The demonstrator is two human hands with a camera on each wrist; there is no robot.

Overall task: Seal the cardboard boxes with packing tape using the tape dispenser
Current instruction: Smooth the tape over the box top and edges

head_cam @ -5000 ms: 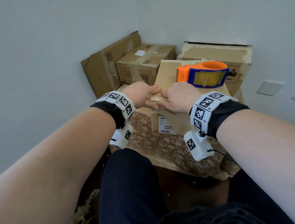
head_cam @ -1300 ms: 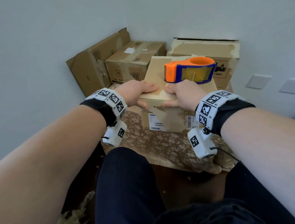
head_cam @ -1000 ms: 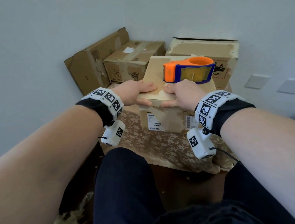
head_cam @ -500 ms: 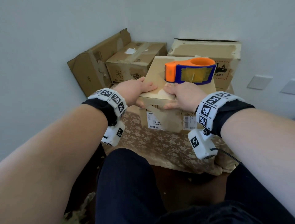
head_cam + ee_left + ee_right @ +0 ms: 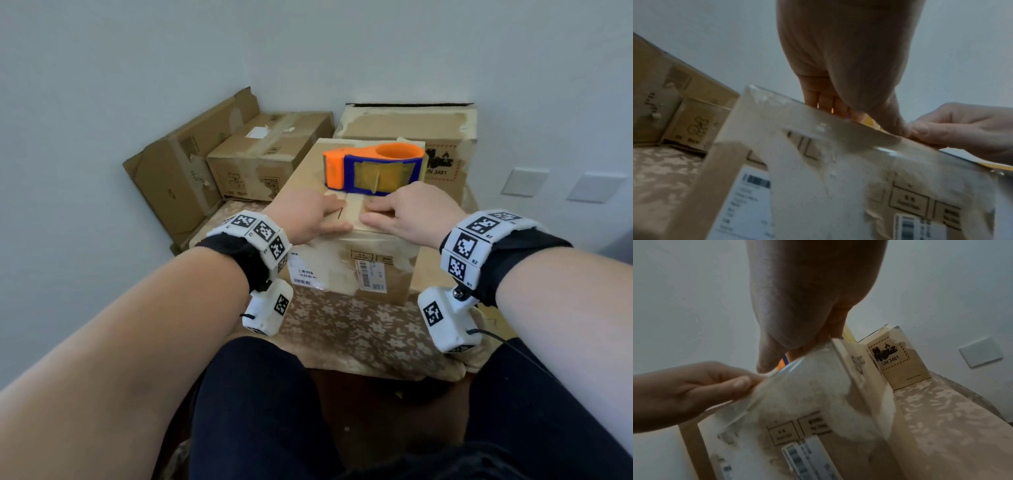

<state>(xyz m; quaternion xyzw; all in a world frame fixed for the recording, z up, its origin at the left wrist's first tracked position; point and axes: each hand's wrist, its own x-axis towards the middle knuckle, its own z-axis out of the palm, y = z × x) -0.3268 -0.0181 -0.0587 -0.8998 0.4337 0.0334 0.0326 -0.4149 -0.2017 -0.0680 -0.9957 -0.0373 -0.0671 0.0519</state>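
A pale wall corner backs a low table under a flowered cloth (image 5: 356,329). On the front cardboard box (image 5: 346,267), the left hand (image 5: 305,212) and right hand (image 5: 414,214) lie flat on the near top edge, fingers stretched and pressing the flaps, thumbs at the rim, nothing grasped. Just beyond the fingertips the orange and blue tape dispenser (image 5: 373,169) rests on the box top. A larger box with a UN 3481 label (image 5: 407,137) stands behind; two more boxes (image 5: 267,161) lean at the left wall. Against half a second ago the hands have spread slightly apart. The box front carries shiny old tape and barcode labels
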